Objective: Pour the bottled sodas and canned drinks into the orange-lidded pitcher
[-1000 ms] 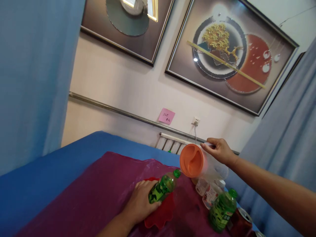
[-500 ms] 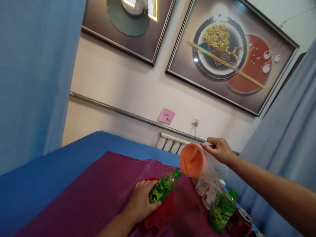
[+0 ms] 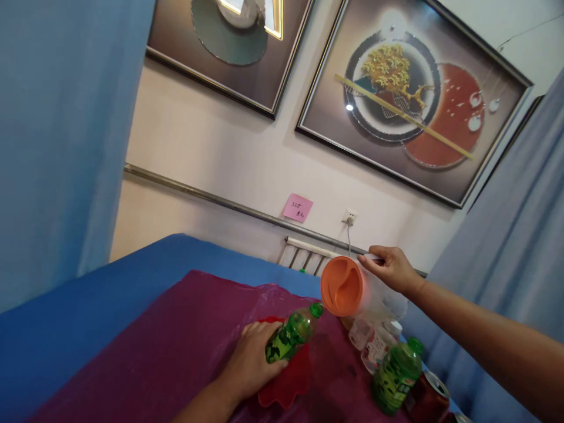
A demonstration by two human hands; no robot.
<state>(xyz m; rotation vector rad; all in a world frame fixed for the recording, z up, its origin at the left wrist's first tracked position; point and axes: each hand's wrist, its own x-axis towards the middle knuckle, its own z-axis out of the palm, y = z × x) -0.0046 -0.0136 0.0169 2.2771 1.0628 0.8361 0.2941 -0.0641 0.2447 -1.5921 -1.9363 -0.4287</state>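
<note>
My left hand is wrapped round a green-labelled bottle with a green cap. The bottle leans to the right over a red scalloped dish on the dark pink sheet. My right hand grips the handle of a clear pitcher with an orange lid. The pitcher is tilted, its lid facing left and toward me, close to the bottle's cap. Whether the pitcher holds anything is hard to make out.
Right of the dish stand clear plastic containers, a second green bottle and a dark red can. A blue cover lies under the sheet. Behind are a metal rail and blue curtains at the sides.
</note>
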